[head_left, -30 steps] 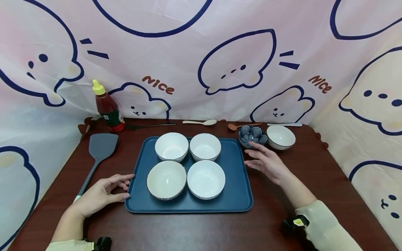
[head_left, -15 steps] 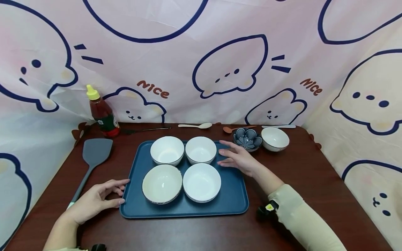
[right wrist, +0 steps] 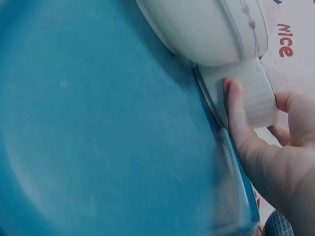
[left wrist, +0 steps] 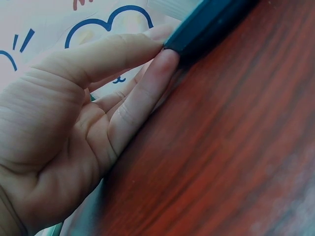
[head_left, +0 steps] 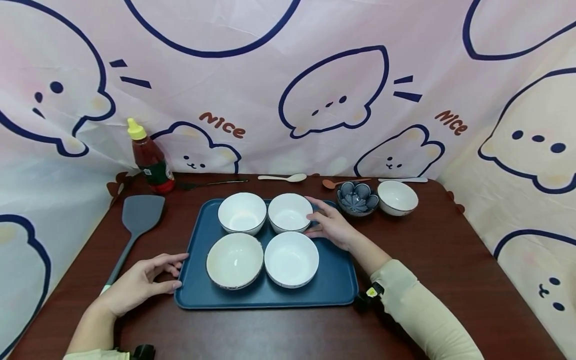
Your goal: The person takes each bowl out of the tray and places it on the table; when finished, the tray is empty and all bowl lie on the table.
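My left hand (head_left: pixel 137 282) is at the left edge of a blue tray (head_left: pixel 335 280); its thumb and fingers hold the rim, as the left wrist view shows close up. On the tray, white bowls stand two by two: back left (head_left: pixel 242 214), front left (head_left: pixel 235 261), front right (head_left: pixel 291 259) and back right (head_left: pixel 288 212). My right hand (head_left: pixel 334 226) reaches over the tray's right side, and its extended fingers touch the side of the back right bowl. The right wrist view shows that bowl (right wrist: pixel 251 91) between thumb and fingers, with another bowl (right wrist: pixel 197 29) beside it.
Behind the right hand are a dark blue patterned bowl (head_left: pixel 356 200) and a white bowl (head_left: pixel 398 198). A cream spoon (head_left: pixel 294 177) and a brown spoon (head_left: pixel 330 184) lie along the back edge. At left are a grey spatula (head_left: pixel 143 215) and a sauce bottle (head_left: pixel 150 162).
My right hand has moved left, from beside the patterned bowl to the back right bowl on the tray. The left hand stays at the tray's left edge.
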Available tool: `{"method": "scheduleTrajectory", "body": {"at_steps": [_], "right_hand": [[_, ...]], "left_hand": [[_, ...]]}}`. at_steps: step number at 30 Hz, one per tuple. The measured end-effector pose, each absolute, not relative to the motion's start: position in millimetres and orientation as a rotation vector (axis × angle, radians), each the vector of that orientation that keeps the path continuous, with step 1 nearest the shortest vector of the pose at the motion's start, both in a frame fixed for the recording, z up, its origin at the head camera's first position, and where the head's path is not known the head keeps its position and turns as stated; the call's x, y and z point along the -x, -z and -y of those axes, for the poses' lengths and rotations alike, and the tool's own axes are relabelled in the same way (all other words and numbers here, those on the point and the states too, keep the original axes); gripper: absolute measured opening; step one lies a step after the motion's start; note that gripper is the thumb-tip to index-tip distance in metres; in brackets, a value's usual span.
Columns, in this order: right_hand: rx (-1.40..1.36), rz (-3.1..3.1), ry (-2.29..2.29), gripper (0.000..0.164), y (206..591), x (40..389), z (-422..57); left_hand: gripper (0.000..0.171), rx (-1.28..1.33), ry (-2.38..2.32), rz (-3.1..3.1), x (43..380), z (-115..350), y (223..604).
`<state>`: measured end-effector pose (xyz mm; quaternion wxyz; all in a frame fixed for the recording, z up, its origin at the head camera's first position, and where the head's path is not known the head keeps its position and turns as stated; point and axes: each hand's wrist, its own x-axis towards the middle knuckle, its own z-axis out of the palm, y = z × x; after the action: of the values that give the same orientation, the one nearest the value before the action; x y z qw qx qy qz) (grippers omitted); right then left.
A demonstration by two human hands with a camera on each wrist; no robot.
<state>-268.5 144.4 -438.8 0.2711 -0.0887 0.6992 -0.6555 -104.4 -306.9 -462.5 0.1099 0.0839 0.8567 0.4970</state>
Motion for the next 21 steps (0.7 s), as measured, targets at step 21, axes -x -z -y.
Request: {"method": "scheduleTrajectory", "body": {"at_steps": [21], "right_hand": [[0.086,-1.858,1.931,0.060,416.8,252.2,-168.7]], "left_hand": [[0.059,-0.254,-1.490,-2.497,104.6,304.7,461.7]]}}
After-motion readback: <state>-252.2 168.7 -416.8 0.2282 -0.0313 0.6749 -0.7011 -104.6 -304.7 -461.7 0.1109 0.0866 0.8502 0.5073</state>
